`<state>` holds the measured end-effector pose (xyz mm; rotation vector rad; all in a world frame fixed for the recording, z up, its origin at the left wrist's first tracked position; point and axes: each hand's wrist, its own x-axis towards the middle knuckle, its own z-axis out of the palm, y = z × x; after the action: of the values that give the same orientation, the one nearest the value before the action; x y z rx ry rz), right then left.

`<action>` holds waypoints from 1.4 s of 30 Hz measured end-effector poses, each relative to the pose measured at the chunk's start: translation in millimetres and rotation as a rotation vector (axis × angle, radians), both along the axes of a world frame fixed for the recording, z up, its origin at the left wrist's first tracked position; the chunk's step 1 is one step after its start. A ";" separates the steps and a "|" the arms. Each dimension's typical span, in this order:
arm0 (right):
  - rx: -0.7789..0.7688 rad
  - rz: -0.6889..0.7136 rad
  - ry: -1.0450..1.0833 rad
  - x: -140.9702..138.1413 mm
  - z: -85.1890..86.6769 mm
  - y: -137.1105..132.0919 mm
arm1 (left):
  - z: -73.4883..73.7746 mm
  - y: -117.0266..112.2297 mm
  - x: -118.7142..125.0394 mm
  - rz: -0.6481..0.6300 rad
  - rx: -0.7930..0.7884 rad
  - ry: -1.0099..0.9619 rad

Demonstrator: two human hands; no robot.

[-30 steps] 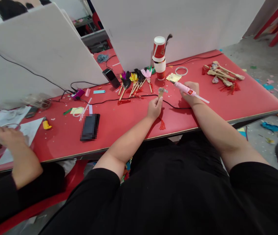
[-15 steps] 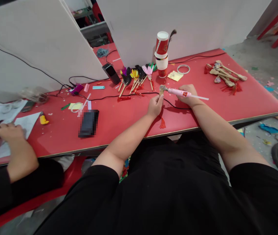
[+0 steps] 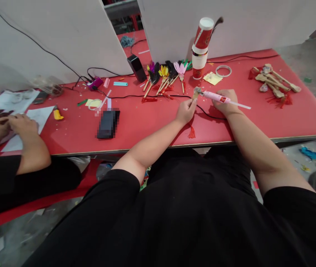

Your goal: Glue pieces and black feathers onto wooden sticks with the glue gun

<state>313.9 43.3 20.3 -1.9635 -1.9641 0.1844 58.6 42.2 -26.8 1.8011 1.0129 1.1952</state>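
Observation:
My left hand (image 3: 186, 110) pinches a small tan wooden piece (image 3: 195, 95) with a greyish top. A red tassel (image 3: 192, 132) hangs below that hand over the table. My right hand (image 3: 227, 101) is wrapped round a pink glue gun (image 3: 215, 97), and a clear glue stick (image 3: 241, 105) juts from its back end. The gun's nozzle meets or nearly meets the top of the wooden piece. Beyond my hands lie several feathered sticks with pink (image 3: 181, 69), yellow (image 3: 163, 71) and black feathers. At the right is a pile of wooden sticks (image 3: 276, 82) with red tassels.
Stacked paper cups (image 3: 199, 59) stand by the wall, near yellow sticky notes (image 3: 212, 78) and a tape roll (image 3: 223, 71). A black cable (image 3: 135, 97) crosses the red table (image 3: 146, 124). At left are a black wallet-like object (image 3: 108, 124) and a co-worker's hands (image 3: 21, 124).
The camera view has tilted and shifted, so the table sits higher and further right in the picture. Both hands keep their hold, with the glue gun still at the wooden piece.

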 end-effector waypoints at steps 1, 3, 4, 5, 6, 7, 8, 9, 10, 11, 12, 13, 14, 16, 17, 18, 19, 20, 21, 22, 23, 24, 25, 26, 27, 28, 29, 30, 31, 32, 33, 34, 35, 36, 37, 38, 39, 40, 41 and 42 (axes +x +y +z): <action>-0.019 -0.009 -0.017 -1.0 2.3 -1.5 | 0.7 -0.5 -0.2 0.005 0.004 0.014; -0.056 -0.029 -0.051 -3.5 6.9 -4.7 | 1.8 -1.3 -0.6 0.014 0.012 0.042; -0.069 -0.041 -0.065 -4.9 9.0 -6.2 | 2.3 -1.6 -0.6 0.019 0.014 0.053; -0.075 -0.054 -0.074 -6.2 10.7 -7.6 | 2.8 -1.8 -0.6 0.024 0.015 0.061; -0.076 -0.062 -0.080 -7.4 12.0 -8.7 | 3.3 -2.0 -0.5 0.029 0.014 0.067; -0.072 -0.070 -0.081 -8.5 13.1 -9.6 | 3.8 -2.2 -0.5 0.033 0.012 0.071; -0.068 -0.075 -0.076 -9.5 13.9 -10.4 | 4.5 -2.6 -0.5 0.034 0.010 0.072; -0.065 -0.077 -0.067 -10.5 14.6 -11.2 | 5.3 -3.0 -0.6 0.032 0.010 0.072; -0.062 -0.077 -0.052 -11.4 15.4 -11.9 | 6.1 -3.6 -0.8 0.031 0.012 0.069; -0.059 -0.079 -0.034 -12.4 16.1 -12.6 | 6.9 -4.2 -1.1 0.030 0.013 0.066; -0.056 -0.080 -0.015 -13.3 16.9 -13.2 | 7.8 -4.8 -1.4 0.030 0.014 0.063; -0.053 -0.081 0.001 -14.3 17.8 -13.7 | 8.5 -5.4 -1.8 0.032 0.012 0.061; -0.053 -0.084 0.012 -15.3 18.6 -14.0 | 9.1 -5.8 -2.1 0.036 0.008 0.062; -0.055 -0.095 0.021 -16.7 19.7 -14.0 | 9.7 -6.3 -2.7 0.042 0.003 0.068; -0.056 -0.101 0.021 -17.2 19.8 -13.7 | 9.8 -6.4 -2.9 0.042 0.004 0.071; -0.056 -0.103 0.019 -17.4 19.6 -13.1 | 9.7 -6.4 -3.0 0.041 0.006 0.073; -0.056 -0.108 0.018 -17.6 19.2 -12.5 | 9.6 -6.4 -3.2 0.037 0.008 0.074; -0.053 -0.112 0.017 -17.8 18.5 -11.8 | 9.4 -6.4 -3.3 0.032 0.009 0.076; -0.048 -0.118 0.019 -18.0 17.7 -11.2 | 9.1 -6.4 -3.5 0.029 0.009 0.077; -0.043 -0.126 0.024 -18.2 17.0 -10.7 | 9.0 -6.5 -3.7 0.027 0.007 0.079; -0.038 -0.134 0.030 -18.5 16.5 -10.5 | 8.8 -6.6 -3.9 0.027 0.008 0.079; -0.033 -0.143 0.039 -18.9 16.4 -10.5 | 8.8 -6.8 -4.1 0.027 0.009 0.079; -0.027 -0.152 0.049 -19.2 16.6 -10.8 | 8.8 -7.0 -4.4 0.026 0.012 0.079; -0.026 -0.158 0.060 -19.6 17.1 -11.3 | 8.9 -7.3 -4.5 0.024 0.016 0.076; -0.030 -0.161 0.068 -19.9 18.0 -12.0 | 9.0 -7.5 -4.7 0.021 0.017 0.073; -0.036 -0.163 0.075 -20.1 19.2 -12.9 | 9.0 -7.7 -4.8 0.019 0.016 0.071; -0.042 -0.163 0.080 -20.3 20.4 -13.8 | 9.0 -7.8 -4.8 0.019 0.013 0.070; -0.047 -0.161 0.082 -20.5 21.7 -14.7 | 8.9 -7.8 -4.8 0.020 0.008 0.070; -0.049 -0.159 0.085 -20.7 22.8 -15.5 | 8.7 -7.7 -4.7 0.020 0.004 0.070; -0.045 -0.157 0.091 -21.0 23.7 -16.3 | 8.4 -7.5 -4.6 0.020 0.001 0.069; -0.039 -0.154 0.101 -21.2 24.3 -16.8 | 7.9 -7.2 -4.6 0.017 0.001 0.066; -0.037 -0.153 0.115 -21.4 24.7 -17.1 | 7.3 -6.9 -4.5 0.014 0.003 0.063; -0.031 -0.152 0.130 -21.6 24.8 -17.1 | 6.7 -6.4 -4.5 0.012 0.006 0.059; -0.029 -0.155 0.142 -21.8 24.7 -17.0 | 6.0 -6.0 -4.6 0.013 0.009 0.058; -0.027 -0.160 0.148 -21.8 24.3 -16.7 | 5.4 -5.6 -4.7 0.013 0.009 0.057; -0.023 -0.163 0.150 -21.8 23.6 -16.3 | 4.8 -5.2 -5.0 0.012 0.009 0.058; -0.023 -0.164 0.145 -21.6 22.9 -15.9 | 4.3 -4.8 -5.3 0.009 0.007 0.058; -0.022 -0.164 0.138 -21.3 22.0 -15.5 | 4.0 -4.6 -5.7 0.005 0.006 0.059; -0.021 -0.162 0.131 -20.9 21.1 -15.1 | 3.7 -4.4 -6.1 0.001 0.005 0.061; -0.023 -0.160 0.124 -20.3 20.3 -14.7 | 3.6 -4.3 -6.5 -0.001 0.005 0.063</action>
<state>293.6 28.6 40.6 -2.0605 -1.7266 0.2819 52.1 37.9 -23.2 1.8539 1.0452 1.1475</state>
